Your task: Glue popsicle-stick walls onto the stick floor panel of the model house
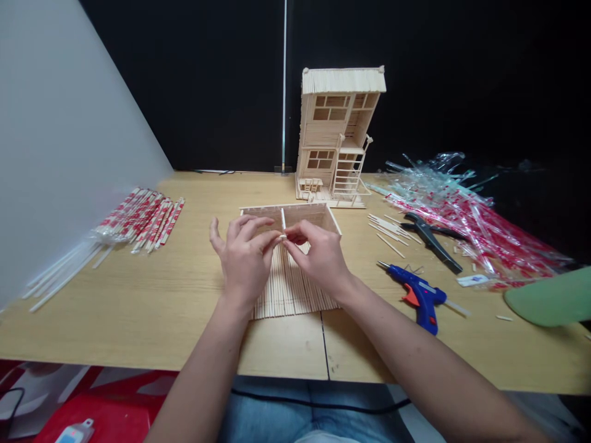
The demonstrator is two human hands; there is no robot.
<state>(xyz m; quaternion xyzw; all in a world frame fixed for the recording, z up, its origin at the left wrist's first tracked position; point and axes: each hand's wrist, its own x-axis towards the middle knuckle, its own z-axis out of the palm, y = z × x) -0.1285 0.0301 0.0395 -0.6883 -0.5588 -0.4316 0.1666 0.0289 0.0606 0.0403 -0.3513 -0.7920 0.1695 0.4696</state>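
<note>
Pinching a short stick (282,236) between fingertips, left hand (244,258) and right hand (319,255) are meeting above the stick floor (289,289)

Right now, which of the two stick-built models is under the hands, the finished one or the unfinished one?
The unfinished model, a flat stick floor with low walls, lies under both hands. The finished two-storey house stands behind it, untouched, with roof and ladder.

model house (339,138): pale cream wood | stick base (289,286): pale, striped by slats | glue gun (418,295): blue, orange trigger | left chopstick packs (141,218): red-and-white print | cutters (431,237): black | table (138,301): light oak grain
</note>
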